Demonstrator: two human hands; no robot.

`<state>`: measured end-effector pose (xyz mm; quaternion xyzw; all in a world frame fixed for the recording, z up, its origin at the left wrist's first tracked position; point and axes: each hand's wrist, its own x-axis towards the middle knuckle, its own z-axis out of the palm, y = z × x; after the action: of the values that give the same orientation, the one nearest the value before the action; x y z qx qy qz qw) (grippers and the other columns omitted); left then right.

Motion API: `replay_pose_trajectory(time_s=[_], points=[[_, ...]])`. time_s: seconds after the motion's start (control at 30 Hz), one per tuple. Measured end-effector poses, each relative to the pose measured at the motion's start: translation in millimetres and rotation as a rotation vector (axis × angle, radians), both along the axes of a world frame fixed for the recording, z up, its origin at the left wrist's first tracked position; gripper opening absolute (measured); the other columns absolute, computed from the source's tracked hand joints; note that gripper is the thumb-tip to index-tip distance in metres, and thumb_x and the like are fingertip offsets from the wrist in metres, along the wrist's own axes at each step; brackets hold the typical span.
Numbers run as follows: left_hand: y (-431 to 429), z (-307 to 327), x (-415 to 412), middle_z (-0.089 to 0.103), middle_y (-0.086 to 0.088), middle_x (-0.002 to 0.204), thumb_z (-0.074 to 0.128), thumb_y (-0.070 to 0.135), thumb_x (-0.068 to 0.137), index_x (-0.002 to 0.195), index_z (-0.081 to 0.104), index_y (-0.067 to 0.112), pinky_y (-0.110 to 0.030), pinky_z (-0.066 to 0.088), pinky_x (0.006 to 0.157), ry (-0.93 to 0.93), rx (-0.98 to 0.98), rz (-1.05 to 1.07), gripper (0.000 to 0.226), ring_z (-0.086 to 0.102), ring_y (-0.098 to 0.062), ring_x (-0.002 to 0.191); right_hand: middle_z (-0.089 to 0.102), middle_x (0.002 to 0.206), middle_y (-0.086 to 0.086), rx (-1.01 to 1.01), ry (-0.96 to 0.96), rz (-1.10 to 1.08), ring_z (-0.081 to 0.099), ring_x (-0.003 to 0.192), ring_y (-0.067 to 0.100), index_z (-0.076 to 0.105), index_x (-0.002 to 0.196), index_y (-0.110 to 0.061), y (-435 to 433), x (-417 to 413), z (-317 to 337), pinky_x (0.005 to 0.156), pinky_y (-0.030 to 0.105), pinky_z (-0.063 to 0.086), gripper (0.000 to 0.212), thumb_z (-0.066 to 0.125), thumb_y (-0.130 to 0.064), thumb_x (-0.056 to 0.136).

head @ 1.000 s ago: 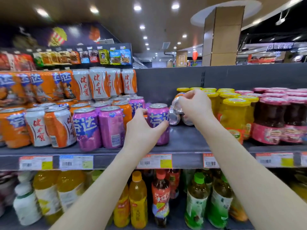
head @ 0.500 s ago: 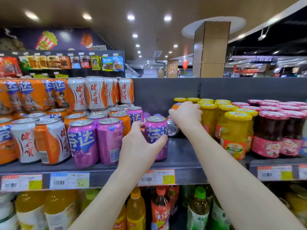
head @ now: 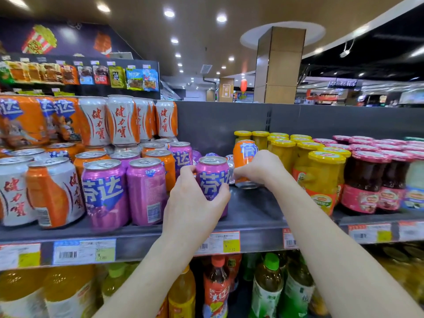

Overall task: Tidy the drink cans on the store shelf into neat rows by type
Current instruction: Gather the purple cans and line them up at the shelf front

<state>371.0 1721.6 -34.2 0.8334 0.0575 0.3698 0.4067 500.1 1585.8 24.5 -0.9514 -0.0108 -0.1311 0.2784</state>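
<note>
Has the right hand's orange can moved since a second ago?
Yes. The orange can in the right hand now stands upright beside the yellow-lidded jars; earlier it was tipped over against them.

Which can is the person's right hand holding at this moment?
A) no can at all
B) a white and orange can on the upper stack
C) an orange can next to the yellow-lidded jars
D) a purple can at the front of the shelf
C: the right hand grips the orange can beside the yellow-lidded jars, while the left hand holds the purple can.
</note>
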Motion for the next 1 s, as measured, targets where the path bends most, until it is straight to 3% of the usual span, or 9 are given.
replay_pose_trajectory(time_s=[0.17, 0.27, 0.4, 0.53, 0.63, 0.73, 0.87, 1.0], points=[[0.4, 0.3, -1.1, 0.064, 0.009, 0.119, 0.067, 0.061, 0.076, 0.134, 0.039, 0.032, -0.043, 0.057, 0.089, -0.017, 0.020, -0.003, 0.070, 0.065, -0.014, 0.106, 0.061, 0.099, -0.002, 0.267, -0.053, 0.108, 0.062, 0.089, 0.017, 0.053, 0.103, -0.022, -4.0, -15.2, -19.9, 0.071, 0.029, 0.051, 0.059, 0.091, -0.044, 0.064], [0.8, -1.8, -0.6, 0.063, 0.007, 0.121, 0.071, 0.055, 0.080, 0.138, 0.040, 0.028, -0.037, 0.057, 0.089, -0.034, 0.041, 0.010, 0.072, 0.063, -0.013, 0.107, 0.063, 0.107, -0.006, 0.386, -0.085, 0.261, 0.063, 0.095, 0.012, 0.055, 0.114, -0.026, -5.1, -28.8, -31.8, 0.067, 0.023, 0.050, 0.069, 0.094, -0.041, 0.059], [2.0, -4.0, -1.9, 0.061, 0.004, 0.122, 0.073, 0.046, 0.083, 0.141, 0.041, 0.021, -0.028, 0.052, 0.089, -0.073, 0.054, 0.017, 0.071, 0.061, -0.014, 0.109, 0.066, 0.113, -0.010, 0.359, -0.094, 0.358, 0.065, 0.101, 0.010, 0.056, 0.128, -0.026, -10.6, -39.3, -42.3, 0.076, 0.024, 0.055, 0.084, 0.095, -0.043, 0.056], [2.4, -4.6, -5.1, 0.056, 0.002, 0.130, 0.072, 0.039, 0.087, 0.149, 0.032, 0.021, -0.027, 0.050, 0.092, -0.102, 0.086, 0.015, 0.076, 0.058, -0.014, 0.116, 0.070, 0.110, -0.013, 0.348, -0.041, 0.435, 0.067, 0.100, 0.008, 0.060, 0.123, -0.029, -16.2, -41.8, -45.5, 0.085, 0.036, 0.060, 0.084, 0.095, -0.045, 0.048], [3.6, -4.6, -5.8, 0.050, -0.001, 0.125, 0.070, 0.032, 0.089, 0.152, 0.031, 0.025, -0.029, 0.053, 0.089, -0.147, 0.175, 0.033, 0.075, 0.057, -0.016, 0.110, 0.070, 0.112, -0.016, 0.348, 0.011, 0.503, 0.067, 0.100, 0.006, 0.059, 0.126, -0.033, -22.2, -47.1, -41.6, 0.087, 0.036, 0.060, 0.083, 0.096, -0.041, 0.051], [6.8, -5.8, -7.4, 0.050, 0.000, 0.124, 0.068, 0.029, 0.089, 0.151, 0.033, 0.028, -0.023, 0.046, 0.084, -0.139, 0.218, 0.040, 0.071, 0.055, -0.014, 0.108, 0.069, 0.114, -0.018, 0.325, 0.050, 0.578, 0.067, 0.102, 0.004, 0.058, 0.127, -0.036, -29.5, -53.3, -38.4, 0.089, 0.034, 0.059, 0.082, 0.097, -0.039, 0.055], [7.8, 1.3, -11.3, 0.039, -0.006, 0.150, 0.065, 0.028, 0.087, 0.149, 0.040, 0.023, -0.028, 0.035, 0.109, -0.162, 0.331, 0.058, 0.067, 0.037, -0.023, 0.139, 0.069, 0.116, -0.019, 0.300, 0.104, 0.691, 0.068, 0.105, 0.004, 0.055, 0.132, -0.038, -34.3, -59.4, -35.9, 0.092, 0.036, 0.059, 0.083, 0.096, -0.038, 0.060], [10.5, 21.5, -12.7, 0.047, -0.002, 0.147, 0.056, 0.042, 0.084, 0.143, 0.051, 0.023, -0.039, 0.035, 0.115, -0.162, 0.519, -0.005, 0.062, 0.041, -0.020, 0.139, 0.074, 0.113, -0.013, 0.352, 0.115, 0.789, 0.072, 0.101, 0.008, 0.060, 0.126, -0.034, -31.7, -60.5, -38.3, 0.092, 0.039, 0.058, 0.075, 0.095, -0.033, 0.059]])
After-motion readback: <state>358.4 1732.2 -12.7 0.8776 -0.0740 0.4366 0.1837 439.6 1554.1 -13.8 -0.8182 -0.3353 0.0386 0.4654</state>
